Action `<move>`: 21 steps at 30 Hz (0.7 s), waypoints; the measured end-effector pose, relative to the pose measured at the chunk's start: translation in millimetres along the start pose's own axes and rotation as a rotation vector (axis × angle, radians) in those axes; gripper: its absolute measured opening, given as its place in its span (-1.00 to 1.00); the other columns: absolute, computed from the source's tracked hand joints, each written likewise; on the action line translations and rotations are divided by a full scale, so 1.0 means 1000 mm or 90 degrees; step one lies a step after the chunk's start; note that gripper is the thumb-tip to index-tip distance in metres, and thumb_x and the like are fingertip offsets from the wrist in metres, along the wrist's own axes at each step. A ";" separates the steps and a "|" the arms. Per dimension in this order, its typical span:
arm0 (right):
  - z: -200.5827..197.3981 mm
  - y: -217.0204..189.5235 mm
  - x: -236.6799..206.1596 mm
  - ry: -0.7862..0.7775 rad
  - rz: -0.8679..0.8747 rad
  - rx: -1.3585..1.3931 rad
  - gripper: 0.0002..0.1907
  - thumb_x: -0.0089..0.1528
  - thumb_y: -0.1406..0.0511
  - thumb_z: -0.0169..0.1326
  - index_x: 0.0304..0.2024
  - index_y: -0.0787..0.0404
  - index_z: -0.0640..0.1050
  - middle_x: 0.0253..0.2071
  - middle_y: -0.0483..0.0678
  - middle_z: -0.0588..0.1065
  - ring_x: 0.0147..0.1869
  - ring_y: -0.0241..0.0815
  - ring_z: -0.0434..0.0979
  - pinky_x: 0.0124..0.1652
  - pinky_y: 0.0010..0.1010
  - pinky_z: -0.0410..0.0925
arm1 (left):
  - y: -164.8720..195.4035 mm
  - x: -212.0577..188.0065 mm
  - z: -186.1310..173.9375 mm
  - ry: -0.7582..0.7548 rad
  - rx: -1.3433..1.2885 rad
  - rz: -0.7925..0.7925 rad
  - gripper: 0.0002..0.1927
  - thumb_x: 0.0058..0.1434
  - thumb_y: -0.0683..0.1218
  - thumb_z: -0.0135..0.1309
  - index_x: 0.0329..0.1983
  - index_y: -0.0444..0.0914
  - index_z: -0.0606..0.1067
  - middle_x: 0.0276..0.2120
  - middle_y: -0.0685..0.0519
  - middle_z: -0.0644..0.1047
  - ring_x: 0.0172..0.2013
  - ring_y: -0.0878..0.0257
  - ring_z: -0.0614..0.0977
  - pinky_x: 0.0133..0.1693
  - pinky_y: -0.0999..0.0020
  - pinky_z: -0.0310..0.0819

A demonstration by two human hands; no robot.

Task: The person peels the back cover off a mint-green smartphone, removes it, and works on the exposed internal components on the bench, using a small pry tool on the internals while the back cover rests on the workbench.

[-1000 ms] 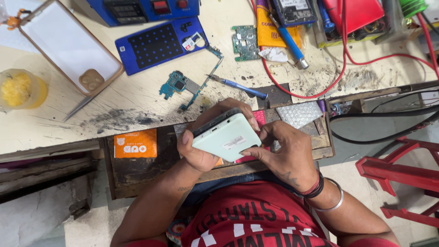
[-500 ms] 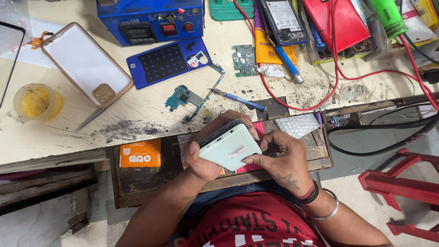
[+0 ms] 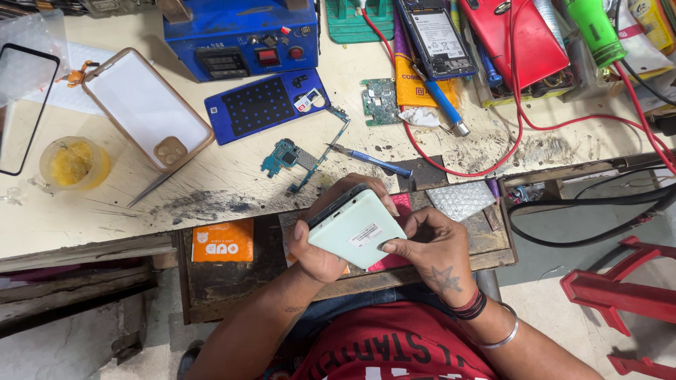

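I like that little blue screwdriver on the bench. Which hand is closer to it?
Left. The left hand grips the pale green phone, fingertips just below the blue screwdriver. The right hand sits lower, on the phone's other side.

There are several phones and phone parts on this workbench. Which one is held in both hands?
The pale green phone, back side up, is gripped by the left hand and right hand. The clear phone case and the opened phone lie untouched on the bench.
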State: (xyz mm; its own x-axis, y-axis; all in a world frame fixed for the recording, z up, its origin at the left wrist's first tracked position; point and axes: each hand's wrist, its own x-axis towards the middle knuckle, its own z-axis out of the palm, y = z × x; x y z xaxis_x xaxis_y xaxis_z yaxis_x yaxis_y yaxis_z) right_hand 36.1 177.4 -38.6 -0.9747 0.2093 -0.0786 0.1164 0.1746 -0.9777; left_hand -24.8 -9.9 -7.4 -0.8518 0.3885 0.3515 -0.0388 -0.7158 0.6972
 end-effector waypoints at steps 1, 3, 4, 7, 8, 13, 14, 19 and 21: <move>0.000 0.002 0.000 -0.003 0.008 0.024 -0.66 -0.09 0.41 0.49 -0.40 0.27 0.55 -0.42 -0.20 0.51 -0.33 -0.47 0.44 -0.30 -0.61 0.37 | 0.000 0.000 0.000 0.006 -0.001 0.004 0.03 0.26 0.60 -0.31 0.11 -0.47 0.37 -0.10 -0.25 0.49 -0.12 0.09 0.53 -0.04 0.21 0.47; 0.000 0.004 0.001 -0.007 0.025 0.070 -0.67 -0.08 0.41 0.48 -0.38 0.27 0.55 -0.42 -0.21 0.50 -0.33 -0.46 0.45 -0.30 -0.62 0.38 | 0.000 0.001 0.002 0.023 -0.011 -0.002 0.02 0.25 0.59 -0.30 0.15 -0.45 0.36 -0.09 -0.25 0.48 -0.08 0.04 0.56 -0.02 0.17 0.48; 0.001 0.004 0.001 -0.006 0.030 0.086 -0.67 -0.07 0.42 0.47 -0.37 0.27 0.55 -0.42 -0.20 0.50 -0.33 -0.46 0.46 -0.30 -0.62 0.39 | 0.001 0.001 0.003 0.031 -0.007 0.000 0.02 0.25 0.59 -0.30 0.15 -0.45 0.36 -0.07 -0.24 0.48 -0.08 0.03 0.57 -0.02 0.15 0.49; 0.001 0.006 0.003 -0.004 0.041 0.126 -0.69 -0.04 0.42 0.46 -0.37 0.28 0.56 -0.42 -0.19 0.50 -0.33 -0.45 0.47 -0.30 -0.62 0.40 | 0.001 0.002 0.002 0.046 0.000 0.006 0.02 0.24 0.58 -0.31 0.15 -0.46 0.37 -0.03 -0.23 0.47 -0.07 0.01 0.57 -0.01 0.11 0.49; 0.001 0.007 0.004 -0.003 0.047 0.133 -0.69 -0.04 0.42 0.46 -0.36 0.28 0.56 -0.43 -0.19 0.50 -0.34 -0.44 0.46 -0.30 -0.61 0.40 | 0.000 0.002 0.002 0.050 -0.003 0.007 0.02 0.25 0.58 -0.31 0.15 -0.46 0.37 -0.05 -0.22 0.47 -0.07 0.01 0.57 -0.01 0.11 0.48; -0.001 0.005 0.005 0.003 0.056 0.121 -0.71 -0.01 0.43 0.44 -0.35 0.29 0.55 -0.41 -0.18 0.50 -0.32 -0.44 0.47 -0.29 -0.62 0.39 | -0.002 0.004 0.003 0.061 -0.048 0.003 0.02 0.23 0.58 -0.28 0.18 -0.44 0.36 -0.05 -0.22 0.45 -0.04 0.00 0.55 0.01 0.09 0.47; -0.002 0.004 0.004 0.002 0.041 0.116 -0.71 0.00 0.43 0.43 -0.33 0.30 0.55 -0.39 -0.17 0.50 -0.31 -0.44 0.46 -0.27 -0.62 0.39 | -0.001 0.004 0.003 0.063 -0.063 0.005 0.02 0.22 0.58 -0.27 0.19 -0.43 0.36 -0.04 -0.21 0.45 -0.03 0.00 0.55 0.01 0.09 0.47; -0.004 -0.001 0.002 -0.015 0.000 0.126 -0.69 0.01 0.44 0.41 -0.27 0.28 0.54 -0.35 -0.19 0.49 -0.26 -0.44 0.47 -0.22 -0.62 0.42 | 0.002 0.007 0.002 0.065 -0.085 0.002 0.03 0.18 0.59 -0.24 0.18 -0.42 0.36 0.01 -0.19 0.44 -0.03 -0.01 0.55 0.03 0.07 0.48; -0.005 0.000 0.004 -0.019 0.016 0.108 -0.70 0.03 0.45 0.40 -0.27 0.28 0.53 -0.33 -0.21 0.46 -0.25 -0.44 0.44 -0.22 -0.62 0.38 | 0.002 0.007 0.001 0.069 -0.051 -0.001 0.04 0.20 0.61 -0.26 0.18 -0.43 0.37 -0.04 -0.21 0.45 -0.04 -0.01 0.56 0.00 0.08 0.47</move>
State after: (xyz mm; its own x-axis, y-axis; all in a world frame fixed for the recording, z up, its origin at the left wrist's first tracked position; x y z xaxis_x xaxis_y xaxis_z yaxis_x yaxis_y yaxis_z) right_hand 33.4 183.2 -37.5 -0.9775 0.1822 -0.1060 0.1087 0.0050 -0.9941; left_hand -30.0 -7.7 -3.0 -0.9030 0.3280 0.2776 -0.0786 -0.7612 0.6437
